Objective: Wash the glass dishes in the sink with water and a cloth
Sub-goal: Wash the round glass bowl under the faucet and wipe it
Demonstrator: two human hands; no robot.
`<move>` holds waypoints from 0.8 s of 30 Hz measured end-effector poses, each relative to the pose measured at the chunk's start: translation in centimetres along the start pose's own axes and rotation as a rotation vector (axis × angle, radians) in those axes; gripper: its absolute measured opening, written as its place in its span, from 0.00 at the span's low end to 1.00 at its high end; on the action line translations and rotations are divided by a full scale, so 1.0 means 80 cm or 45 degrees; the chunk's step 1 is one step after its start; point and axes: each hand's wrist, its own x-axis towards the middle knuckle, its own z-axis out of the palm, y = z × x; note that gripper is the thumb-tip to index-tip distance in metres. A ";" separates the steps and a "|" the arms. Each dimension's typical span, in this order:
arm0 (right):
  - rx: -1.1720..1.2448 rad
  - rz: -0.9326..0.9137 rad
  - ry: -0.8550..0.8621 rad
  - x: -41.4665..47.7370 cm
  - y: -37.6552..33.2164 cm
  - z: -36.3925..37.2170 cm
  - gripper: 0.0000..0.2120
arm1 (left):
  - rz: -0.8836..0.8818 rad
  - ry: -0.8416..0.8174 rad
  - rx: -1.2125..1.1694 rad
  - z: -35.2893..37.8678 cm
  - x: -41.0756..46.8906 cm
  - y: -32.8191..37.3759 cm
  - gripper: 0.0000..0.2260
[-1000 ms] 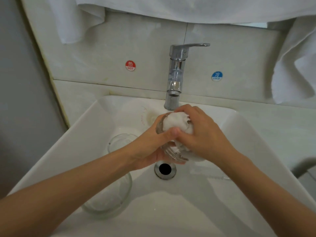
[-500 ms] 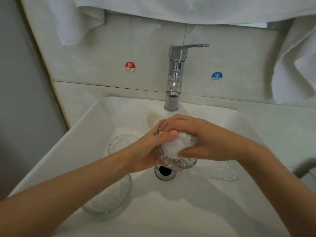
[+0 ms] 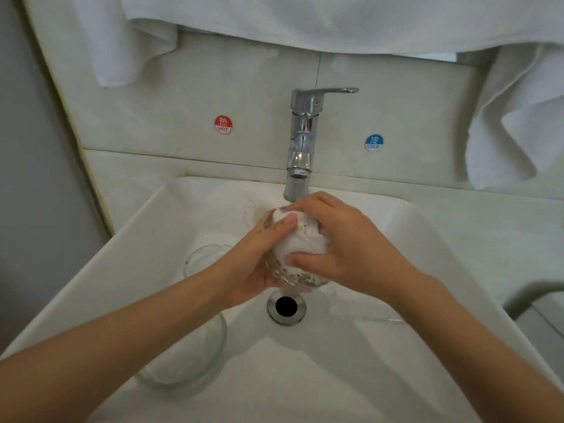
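Two hands are clamped on one piece: the right hand (image 3: 351, 248) curls fingers and thumb tight round a wadded white cloth (image 3: 302, 239) pushed into a ribbed glass dish (image 3: 293, 277), and the left hand (image 3: 253, 270) cups that dish from the side, thumb pressed on the cloth at the rim. The dish is held above the drain (image 3: 286, 306), just below the faucet (image 3: 302, 141) spout. A clear glass bowl (image 3: 189, 361) sits in the sink (image 3: 122, 239) under the left forearm, a second glass bowl (image 3: 198, 257) behind it.
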 end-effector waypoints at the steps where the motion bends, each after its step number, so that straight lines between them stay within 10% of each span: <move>1: 0.113 -0.015 -0.055 0.002 0.002 -0.003 0.25 | 0.015 -0.015 0.017 -0.003 0.000 0.002 0.40; 5: 0.012 0.071 -0.298 0.005 0.011 -0.012 0.23 | -0.059 0.012 0.061 -0.001 0.003 0.001 0.37; 12: -0.145 0.149 0.124 -0.002 0.003 0.018 0.22 | -0.039 0.099 0.068 0.000 0.004 0.000 0.27; 18: -0.114 0.221 -0.225 -0.001 -0.002 -0.002 0.21 | -0.081 0.146 0.033 0.002 0.005 0.002 0.26; 24: -0.447 -0.058 0.200 0.000 0.007 0.005 0.17 | -0.187 0.124 -0.004 0.012 0.001 0.001 0.25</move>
